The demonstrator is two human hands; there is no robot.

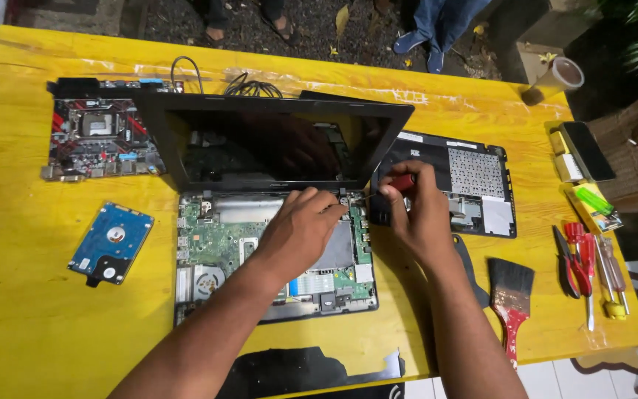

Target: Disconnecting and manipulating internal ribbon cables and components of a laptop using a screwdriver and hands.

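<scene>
Your right hand [416,210] is clenched around a red-handled screwdriver [396,185], its tip pointing at the right hinge [346,198] of the opened laptop [275,251]. Your left hand [300,229] grasps nothing; its fingers press flat just beside that hinge. I think the tip could slip off the screw and scratch the green board [219,240], because you hold the tool quite slanted. The raised screen [275,144] may also tip if the hinge comes loose.

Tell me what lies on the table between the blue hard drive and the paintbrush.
In the head view, the opened laptop lies between the hard drive and paintbrush, with both forearms across it.
</scene>
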